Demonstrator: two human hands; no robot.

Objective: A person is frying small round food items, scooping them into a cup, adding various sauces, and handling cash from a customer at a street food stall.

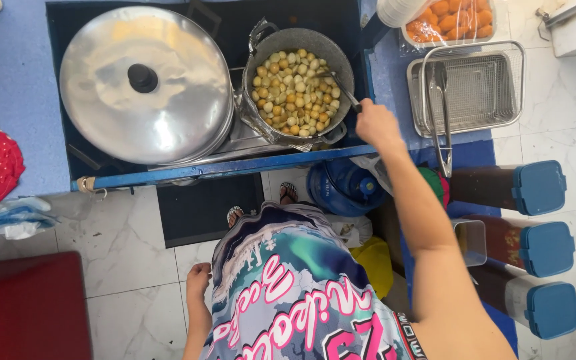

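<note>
Our right hand (376, 123) is clamped on the utensil handle (343, 89); we stir the frying balls (295, 93) gently (left hand (198, 280) hangs loose, fingers unclear), keeping strokes inside the pan (331, 47).

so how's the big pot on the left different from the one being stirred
The large silver pot is covered by a domed metal lid with a black knob; the grey pan is open, showing small round balls in shades of yellow and brown. The silver pot is much wider. No hand touches it, while the right hand holds a utensil in the grey pan. Both sit on the dark stove top.
</note>
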